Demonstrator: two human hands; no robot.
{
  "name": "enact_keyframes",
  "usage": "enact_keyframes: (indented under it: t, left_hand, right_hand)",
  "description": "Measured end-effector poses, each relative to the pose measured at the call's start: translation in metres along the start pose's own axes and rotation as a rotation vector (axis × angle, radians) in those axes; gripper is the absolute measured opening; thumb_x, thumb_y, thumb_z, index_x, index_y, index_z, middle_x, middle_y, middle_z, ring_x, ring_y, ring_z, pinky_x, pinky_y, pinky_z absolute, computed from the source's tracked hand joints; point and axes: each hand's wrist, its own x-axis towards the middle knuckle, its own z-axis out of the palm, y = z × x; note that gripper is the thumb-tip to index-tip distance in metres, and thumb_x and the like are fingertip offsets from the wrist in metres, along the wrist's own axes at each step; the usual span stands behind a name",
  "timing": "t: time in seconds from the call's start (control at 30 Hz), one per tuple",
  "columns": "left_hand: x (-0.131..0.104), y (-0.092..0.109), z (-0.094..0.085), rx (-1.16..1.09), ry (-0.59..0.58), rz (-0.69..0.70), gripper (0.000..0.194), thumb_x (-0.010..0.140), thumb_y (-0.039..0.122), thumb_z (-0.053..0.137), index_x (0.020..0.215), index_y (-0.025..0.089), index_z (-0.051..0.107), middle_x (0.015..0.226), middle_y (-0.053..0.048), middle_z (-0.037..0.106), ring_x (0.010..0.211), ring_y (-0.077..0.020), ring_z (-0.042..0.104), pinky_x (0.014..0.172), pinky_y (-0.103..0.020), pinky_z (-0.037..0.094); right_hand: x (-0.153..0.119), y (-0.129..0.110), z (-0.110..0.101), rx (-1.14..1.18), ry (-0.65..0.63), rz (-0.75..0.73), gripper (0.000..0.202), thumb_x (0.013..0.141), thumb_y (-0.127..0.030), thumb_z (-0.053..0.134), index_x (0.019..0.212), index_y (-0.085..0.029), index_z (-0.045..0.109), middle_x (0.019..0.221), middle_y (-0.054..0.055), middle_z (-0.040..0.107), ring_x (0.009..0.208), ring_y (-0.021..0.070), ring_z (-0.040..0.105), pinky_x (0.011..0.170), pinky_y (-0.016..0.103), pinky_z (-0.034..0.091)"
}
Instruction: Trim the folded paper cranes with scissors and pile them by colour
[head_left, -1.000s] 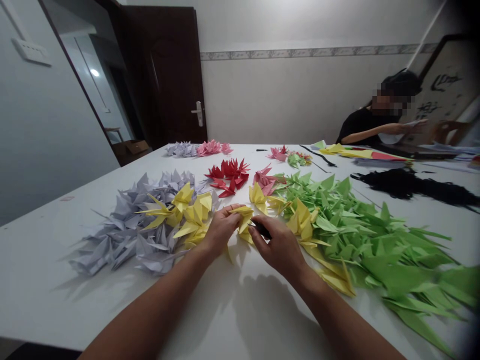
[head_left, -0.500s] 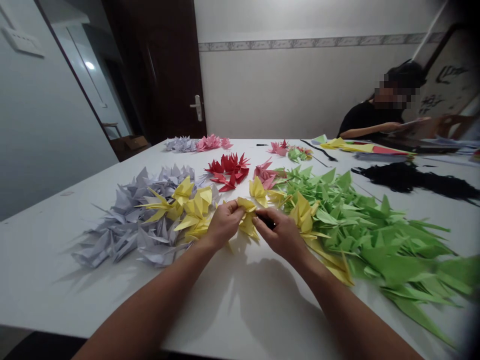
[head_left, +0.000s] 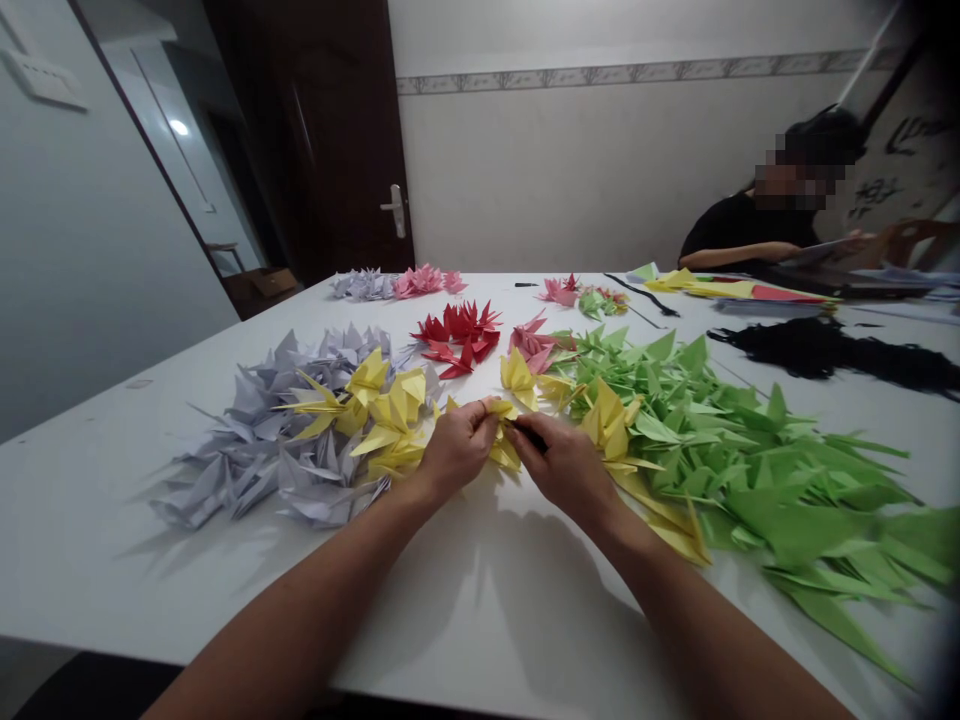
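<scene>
My left hand (head_left: 463, 440) is closed, pinching a small yellow paper crane (head_left: 502, 409) between thumb and fingers just above the table. My right hand (head_left: 559, 460) meets it from the other side, fingertips closed at the crane's edge. Something dark shows inside the right hand's grip; I cannot make out whether it is a tool or shadow. Much of the held crane is hidden by fingers. More yellow cranes (head_left: 391, 425) lie left of my hands, and another yellow crane (head_left: 606, 420) rests just past the right hand.
Pale lilac cranes (head_left: 247, 440) heap at left, green cranes (head_left: 780, 480) at right. Red cranes (head_left: 459, 335) and pink cranes (head_left: 531, 345) lie ahead on the white table (head_left: 442, 610). Black strands (head_left: 832, 350) and coloured paper (head_left: 720, 288) lie far right, near a seated person (head_left: 731, 230).
My left hand has shifted slightly right, closer to the right hand, and covers more of the yellow crane. The view has tilted a little. The right hand has barely moved.
</scene>
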Motion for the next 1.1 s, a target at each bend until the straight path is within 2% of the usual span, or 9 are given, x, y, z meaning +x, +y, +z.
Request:
enact_keyframes:
  t: [0.17,0.3,0.47,0.57,0.67,0.73,0.8,0.93,1.1]
  left_hand:
    - [-0.001,0.001,0.002,0.008,0.037,0.026,0.021,0.084,0.026,0.051,0.076,0.017,0.068,0.065,-0.001,0.061,0.061,-0.014,0.05,0.061,-0.024,0.037]
    - [0.0,0.002,0.002,0.013,0.026,0.033,0.02,0.084,0.025,0.052,0.081,0.016,0.07,0.073,-0.003,0.066,0.066,-0.0153,0.054,0.066,-0.025,0.039]
    - [-0.001,0.001,0.002,0.023,0.011,0.029,0.021,0.085,0.024,0.05,0.08,0.016,0.069,0.076,-0.003,0.068,0.07,-0.0163,0.057,0.069,-0.026,0.041]
    - [0.001,-0.001,0.001,-0.014,0.025,-0.01,0.018,0.082,0.023,0.053,0.077,0.016,0.068,0.073,-0.003,0.066,0.069,-0.0153,0.057,0.069,-0.026,0.043]
    - [0.006,-0.001,-0.002,-0.257,0.09,-0.151,0.01,0.078,0.021,0.059,0.076,0.015,0.067,0.073,-0.002,0.066,0.068,-0.0139,0.058,0.069,-0.026,0.047]
    - [0.009,0.002,-0.004,-0.536,0.145,-0.284,0.008,0.075,0.02,0.062,0.078,0.014,0.065,0.08,-0.003,0.067,0.072,-0.0133,0.062,0.074,-0.028,0.05]
    - [0.011,0.007,-0.006,-0.748,0.152,-0.377,0.012,0.071,0.02,0.066,0.081,0.014,0.064,0.084,-0.004,0.068,0.073,-0.0132,0.064,0.077,-0.03,0.052]
    - [0.007,0.015,-0.003,-0.796,0.033,-0.374,0.025,0.066,0.023,0.074,0.086,0.014,0.063,0.081,-0.004,0.068,0.067,-0.0121,0.064,0.07,-0.028,0.054]
    - [-0.001,0.017,0.002,-0.828,-0.141,-0.33,0.039,0.054,0.015,0.081,0.089,0.014,0.064,0.084,-0.004,0.068,0.071,-0.012,0.064,0.072,-0.026,0.053]
  right_hand:
    - [0.0,-0.001,-0.001,-0.127,-0.003,-0.015,0.021,0.089,-0.029,0.048,0.084,-0.02,0.066,0.077,0.006,0.07,0.067,0.0188,0.063,0.06,0.026,0.038]
    - [0.0,-0.001,-0.003,-0.167,-0.015,-0.041,0.024,0.091,-0.031,0.046,0.082,-0.02,0.066,0.075,0.006,0.069,0.067,0.0181,0.062,0.058,0.026,0.036]
    - [0.0,-0.001,-0.003,-0.14,-0.037,-0.028,0.025,0.091,-0.03,0.046,0.083,-0.018,0.067,0.076,0.008,0.07,0.069,0.0209,0.064,0.06,0.028,0.039]
    - [0.0,0.0,-0.002,-0.028,-0.002,-0.024,0.023,0.089,-0.029,0.049,0.089,-0.017,0.068,0.081,0.009,0.071,0.073,0.0224,0.066,0.064,0.03,0.044]
    - [0.001,0.0,-0.002,0.237,0.132,0.02,0.021,0.085,-0.03,0.055,0.096,-0.017,0.067,0.089,0.009,0.071,0.078,0.0204,0.065,0.071,0.031,0.047]
    - [0.003,-0.001,-0.003,0.443,0.231,0.116,0.023,0.083,-0.035,0.058,0.095,-0.017,0.066,0.085,0.007,0.07,0.072,0.017,0.063,0.067,0.029,0.048]
    - [0.004,0.0,-0.003,0.609,0.275,0.22,0.027,0.08,-0.04,0.062,0.095,-0.017,0.065,0.077,0.004,0.066,0.064,0.014,0.057,0.059,0.027,0.047]
    - [0.005,0.005,0.003,0.748,0.213,0.313,0.037,0.072,-0.045,0.07,0.095,-0.016,0.064,0.067,-0.001,0.058,0.058,0.0117,0.052,0.054,0.025,0.044]
    - [0.005,0.011,0.01,0.768,0.16,0.319,0.032,0.073,-0.045,0.069,0.085,-0.015,0.063,0.067,0.0,0.058,0.058,0.0123,0.052,0.054,0.026,0.045]
